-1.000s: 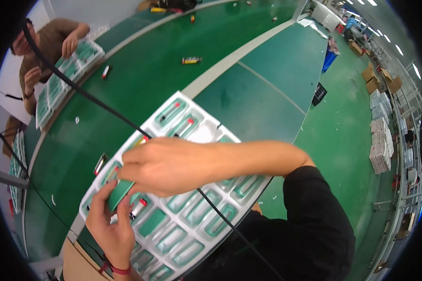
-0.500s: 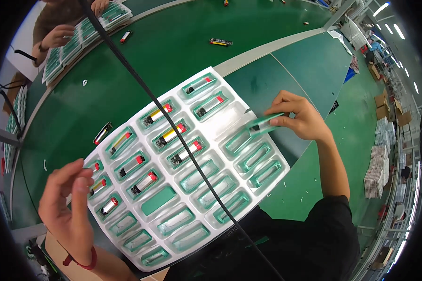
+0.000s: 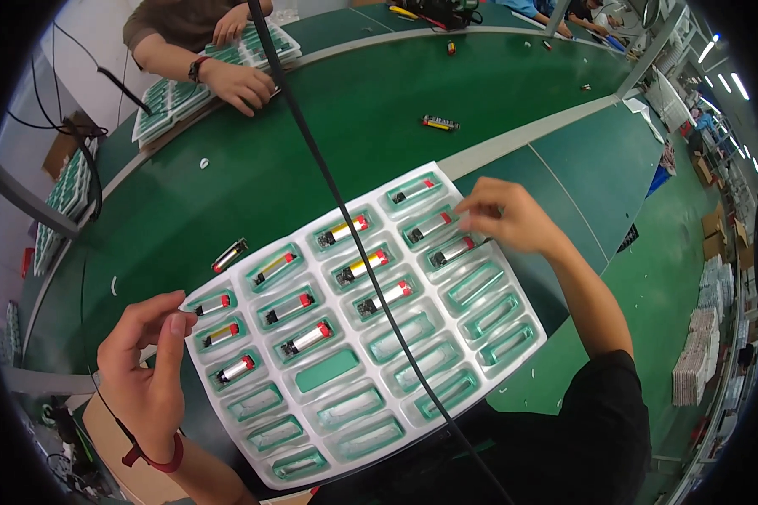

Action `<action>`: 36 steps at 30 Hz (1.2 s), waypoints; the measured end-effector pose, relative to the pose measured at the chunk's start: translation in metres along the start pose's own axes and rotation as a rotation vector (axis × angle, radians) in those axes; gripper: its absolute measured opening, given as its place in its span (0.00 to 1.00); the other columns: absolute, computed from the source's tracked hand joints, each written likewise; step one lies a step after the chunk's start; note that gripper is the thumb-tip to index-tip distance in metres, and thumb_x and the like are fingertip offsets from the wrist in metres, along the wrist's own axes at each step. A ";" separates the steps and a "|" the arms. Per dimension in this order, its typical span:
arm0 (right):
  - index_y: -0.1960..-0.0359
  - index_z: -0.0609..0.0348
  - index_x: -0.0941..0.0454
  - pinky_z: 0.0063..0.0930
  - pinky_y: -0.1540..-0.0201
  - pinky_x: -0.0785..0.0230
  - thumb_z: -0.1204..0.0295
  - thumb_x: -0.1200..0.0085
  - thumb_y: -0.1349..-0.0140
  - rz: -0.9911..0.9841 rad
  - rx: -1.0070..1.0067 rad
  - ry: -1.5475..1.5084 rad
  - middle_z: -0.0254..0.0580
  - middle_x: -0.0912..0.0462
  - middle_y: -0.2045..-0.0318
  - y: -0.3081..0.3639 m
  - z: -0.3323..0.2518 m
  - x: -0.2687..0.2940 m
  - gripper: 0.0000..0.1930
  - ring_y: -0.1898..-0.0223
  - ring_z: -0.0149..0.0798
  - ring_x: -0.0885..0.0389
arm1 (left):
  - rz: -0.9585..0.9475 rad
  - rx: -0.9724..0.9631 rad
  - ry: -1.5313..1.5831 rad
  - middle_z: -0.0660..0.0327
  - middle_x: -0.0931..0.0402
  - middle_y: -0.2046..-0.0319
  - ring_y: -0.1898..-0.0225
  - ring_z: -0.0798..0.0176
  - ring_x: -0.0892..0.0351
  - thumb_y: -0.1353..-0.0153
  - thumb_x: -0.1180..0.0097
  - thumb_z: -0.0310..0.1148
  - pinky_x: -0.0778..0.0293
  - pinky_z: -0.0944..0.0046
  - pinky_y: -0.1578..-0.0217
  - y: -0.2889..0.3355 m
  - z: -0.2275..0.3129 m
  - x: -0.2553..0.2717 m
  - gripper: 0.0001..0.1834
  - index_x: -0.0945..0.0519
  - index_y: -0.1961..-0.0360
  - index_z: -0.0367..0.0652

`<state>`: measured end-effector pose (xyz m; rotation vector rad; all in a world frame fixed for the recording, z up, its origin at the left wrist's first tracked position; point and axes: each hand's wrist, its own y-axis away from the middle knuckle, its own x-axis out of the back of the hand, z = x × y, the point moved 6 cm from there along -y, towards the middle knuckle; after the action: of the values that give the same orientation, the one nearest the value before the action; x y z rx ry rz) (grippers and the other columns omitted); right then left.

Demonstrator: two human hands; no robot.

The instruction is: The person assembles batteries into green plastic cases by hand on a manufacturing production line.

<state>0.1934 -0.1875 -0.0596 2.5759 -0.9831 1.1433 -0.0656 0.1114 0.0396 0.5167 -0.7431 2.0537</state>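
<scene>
See the red-ended battery (image 3: 433, 225) in the white tray (image 3: 298, 406), slanting near-left to far-right, just left of the nearer right hand (image 3: 509, 217), with fingers too blurred to tell there, apart on the left hand (image 3: 146, 360).

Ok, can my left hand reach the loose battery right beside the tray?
Probably yes: the left hand is at a corner of the tray, near the loose battery, with nothing visible blocking the way.

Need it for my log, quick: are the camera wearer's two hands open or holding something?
Left hand: at the left corner of the white tray; gripping or not cannot be told.
Right hand: open, loosely curled; nothing visible in it.
</scene>
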 end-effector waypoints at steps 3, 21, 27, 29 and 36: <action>0.61 0.62 0.18 0.31 0.66 0.31 0.75 0.46 0.43 0.263 -0.010 0.036 0.44 0.23 0.69 -0.029 0.038 0.033 0.09 0.70 0.40 0.24 | -0.037 -0.065 0.041 0.56 0.19 0.72 0.70 0.67 0.18 0.39 0.48 0.22 0.26 0.72 0.67 -0.007 0.002 -0.009 0.07 0.21 0.62 0.30; 0.60 0.66 0.19 0.20 0.68 0.32 0.70 0.38 0.46 0.565 -0.065 -0.166 0.36 0.18 0.70 -0.092 0.058 0.069 0.14 0.71 0.26 0.24 | -0.071 -0.016 -0.083 0.58 0.19 0.74 0.73 0.69 0.22 0.43 0.45 0.25 0.30 0.72 0.72 -0.015 -0.020 0.007 0.10 0.19 0.60 0.34; 0.52 0.68 0.27 0.28 0.58 0.27 0.77 0.44 0.44 0.437 0.219 -1.124 0.48 0.20 0.63 -0.060 -0.033 0.050 0.17 0.62 0.35 0.22 | -0.039 0.010 0.056 0.58 0.18 0.74 0.72 0.70 0.21 0.43 0.44 0.25 0.28 0.73 0.70 -0.015 -0.019 0.007 0.10 0.19 0.60 0.34; 0.54 0.68 0.26 0.31 0.54 0.25 0.77 0.43 0.45 0.030 0.407 -1.125 0.49 0.19 0.61 -0.061 -0.074 0.020 0.16 0.60 0.38 0.19 | -0.053 -0.013 0.056 0.58 0.19 0.74 0.72 0.70 0.20 0.43 0.43 0.23 0.28 0.74 0.71 -0.006 -0.013 0.002 0.08 0.18 0.62 0.33; 0.64 0.65 0.20 0.18 0.74 0.40 0.75 0.38 0.45 -0.252 0.258 -0.681 0.30 0.28 0.76 -0.031 -0.155 -0.051 0.09 0.77 0.22 0.33 | 0.051 -0.409 0.135 0.56 0.19 0.69 0.73 0.65 0.20 0.51 0.36 0.18 0.27 0.72 0.74 0.004 0.038 -0.036 0.13 0.17 0.62 0.37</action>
<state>0.0938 -0.0777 0.0159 3.2669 -0.5914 0.3350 -0.0470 0.0632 0.0446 0.1279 -1.0682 1.8900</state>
